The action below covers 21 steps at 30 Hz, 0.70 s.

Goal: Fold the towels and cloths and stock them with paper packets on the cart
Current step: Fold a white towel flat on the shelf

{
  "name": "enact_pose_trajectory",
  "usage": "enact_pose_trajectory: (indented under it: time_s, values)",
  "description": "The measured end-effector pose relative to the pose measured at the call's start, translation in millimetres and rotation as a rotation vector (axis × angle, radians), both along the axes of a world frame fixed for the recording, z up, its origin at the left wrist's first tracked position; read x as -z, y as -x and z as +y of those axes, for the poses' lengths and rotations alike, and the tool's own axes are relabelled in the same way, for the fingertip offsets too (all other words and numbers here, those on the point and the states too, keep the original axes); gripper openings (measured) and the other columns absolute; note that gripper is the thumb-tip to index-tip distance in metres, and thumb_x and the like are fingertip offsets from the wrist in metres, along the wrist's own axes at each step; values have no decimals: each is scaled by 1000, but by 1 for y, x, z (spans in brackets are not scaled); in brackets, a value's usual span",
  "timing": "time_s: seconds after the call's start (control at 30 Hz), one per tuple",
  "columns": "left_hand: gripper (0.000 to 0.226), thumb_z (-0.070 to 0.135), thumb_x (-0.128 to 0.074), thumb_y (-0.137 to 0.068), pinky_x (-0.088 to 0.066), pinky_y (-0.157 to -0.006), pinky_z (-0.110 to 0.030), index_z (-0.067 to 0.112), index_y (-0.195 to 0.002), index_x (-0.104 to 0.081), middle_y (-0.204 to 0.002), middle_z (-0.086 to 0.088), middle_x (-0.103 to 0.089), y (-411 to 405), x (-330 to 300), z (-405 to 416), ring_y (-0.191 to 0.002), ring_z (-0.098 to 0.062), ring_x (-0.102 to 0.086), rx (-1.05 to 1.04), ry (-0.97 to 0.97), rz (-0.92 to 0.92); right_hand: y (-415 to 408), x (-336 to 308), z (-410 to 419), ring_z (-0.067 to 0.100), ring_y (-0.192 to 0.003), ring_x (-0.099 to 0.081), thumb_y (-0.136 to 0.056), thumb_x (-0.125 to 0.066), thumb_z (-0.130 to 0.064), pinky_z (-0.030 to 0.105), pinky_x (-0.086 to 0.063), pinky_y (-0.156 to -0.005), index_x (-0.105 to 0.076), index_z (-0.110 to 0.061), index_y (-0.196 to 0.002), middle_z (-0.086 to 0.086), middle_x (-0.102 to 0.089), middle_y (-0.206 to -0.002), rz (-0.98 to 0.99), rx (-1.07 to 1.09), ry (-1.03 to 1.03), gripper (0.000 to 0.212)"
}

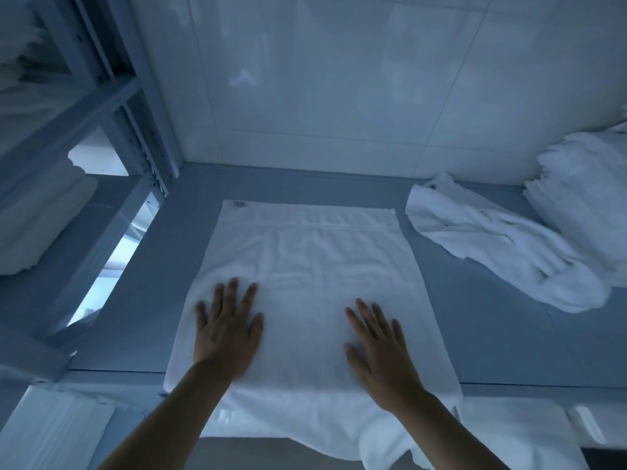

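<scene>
A white towel (305, 259) lies spread flat on the grey shelf surface (492, 317), its near end hanging over the front edge. My left hand (227, 329) presses flat on the towel's near left part, fingers spread. On the towel's near right part my right hand (380, 344) lies flat too, palm down. Neither hand grips anything. A crumpled white towel (502, 245) lies to the right, apart from the flat one.
A stack of folded white towels (590, 195) stands at the far right against the tiled wall (339, 79). A metal rack frame (135, 137) with white linen (37, 215) on its shelves rises at the left. More white cloth (54, 432) lies on the level below.
</scene>
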State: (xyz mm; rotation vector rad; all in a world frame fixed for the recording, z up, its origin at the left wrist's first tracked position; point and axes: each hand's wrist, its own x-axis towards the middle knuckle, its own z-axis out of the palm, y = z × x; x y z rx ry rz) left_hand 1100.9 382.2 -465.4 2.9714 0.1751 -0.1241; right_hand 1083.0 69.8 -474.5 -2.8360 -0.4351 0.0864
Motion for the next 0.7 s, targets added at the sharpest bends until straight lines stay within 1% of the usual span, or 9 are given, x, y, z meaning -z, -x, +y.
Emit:
enact_pose_trajectory:
  time_s: [0.07, 0.13, 0.2, 0.23, 0.3, 0.37, 0.53, 0.63, 0.7]
  values:
    - [61, 51, -23, -106, -6, -126, -59, 41, -164, -6, -174, 2, 3, 6, -7, -5, -160, -29, 4, 7, -19, 5, 5, 3, -1, 11, -159, 14, -103, -20, -59, 46, -1, -129, -8, -41, -164, -17, 10, -172, 2, 1, 61, 65]
    - [59, 47, -27, -107, -10, -125, -62, 40, -163, -14, -174, 3, -4, 26, -12, -15, -160, -29, -1, 43, 0, -19, 3, 3, -1, 12, -159, 13, -102, -20, -60, 45, 1, -129, -8, -40, -165, -17, 9, -172, 0, 4, 72, 66]
    - [56, 50, -28, -106, -18, -122, -64, 41, -161, -26, -172, 4, -16, 60, -7, -28, -159, -29, -11, 94, 39, -33, 1, 3, 0, 12, -159, 13, -102, -21, -59, 45, 1, -129, -8, -40, -165, -16, 9, -172, 4, 3, 59, 67]
    - [57, 53, -26, -105, -20, -122, -65, 43, -160, -27, -172, 5, -17, 78, -1, -32, -159, -29, -13, 122, 54, -33, 2, 5, 0, 12, -159, 12, -102, -22, -59, 45, 0, -128, -8, -40, -165, -16, 9, -172, -2, 5, 61, 67]
    - [60, 60, -24, -103, -17, -122, -63, 48, -161, -19, -173, 10, -8, 99, 8, -33, -160, -26, -7, 169, 65, -39, 2, 10, 0, 12, -160, 8, -102, -24, -59, 46, -2, -128, -6, -41, -164, -17, 8, -173, -23, 19, 76, 67]
    - [61, 64, -24, -102, -15, -124, -61, 50, -161, -13, -173, 13, -3, 98, 15, -28, -160, -24, -3, 165, 67, -57, -2, 13, -1, 13, -160, 5, -102, -27, -58, 47, -4, -127, -6, -41, -164, -16, 6, -173, -34, 14, 82, 68]
    - [64, 69, -12, -99, -6, -126, -59, 54, -160, -2, -172, 13, 8, 61, 19, -24, -159, -22, 9, 156, 9, -46, -30, 12, 1, 14, -160, 4, -101, -25, -59, 48, -6, -128, -9, -41, -164, -15, 3, -173, -39, 5, 62, 68]
    - [65, 70, -7, -97, -2, -126, -57, 54, -160, -2, -172, 13, 7, 36, 15, -18, -159, -21, 10, 167, 20, -25, -52, 8, 5, 15, -160, 3, -98, -22, -60, 48, -5, -128, -11, -40, -165, -14, 1, -173, -22, 18, 64, 71]
    - [66, 71, -3, -96, 1, -126, -55, 54, -160, 1, -172, 13, 8, 20, 14, -15, -159, -21, 11, 178, 4, -24, -65, 7, 7, 15, -160, 3, -97, -20, -62, 47, -4, -129, -10, -40, -165, -13, 1, -174, -20, 27, 64, 72]
